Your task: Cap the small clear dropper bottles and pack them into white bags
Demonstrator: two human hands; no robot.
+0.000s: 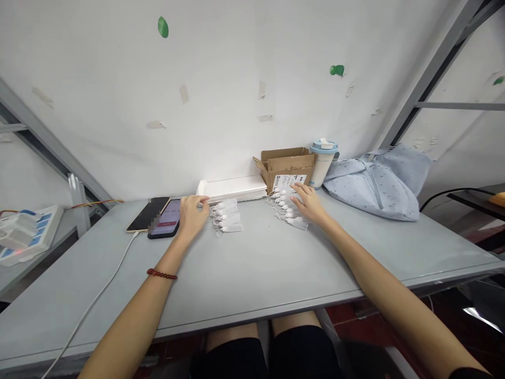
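Observation:
My left hand (192, 215) is at the left end of a row of small translucent white tags (229, 217) with string loops. Its fingers are curved, with a small gap between thumb and forefinger and nothing visible between them. A second row of the same white tags (287, 202) lies to the right, in front of an open cardboard box (290, 164). My right hand (310, 204) rests over the right side of that row, fingers spread and touching or just above the tags. Part of this row is hidden under the fingers.
A stack of flat white pieces (236, 187) lies against the wall. Two phones, one dark (147, 215) and one lit (165, 220), are on the left, with a white cable (106, 287). A blue-lidded cup (323, 163) and light-blue cloth bag (371, 184) stand right. The grey table (260, 273) ends near my knees.

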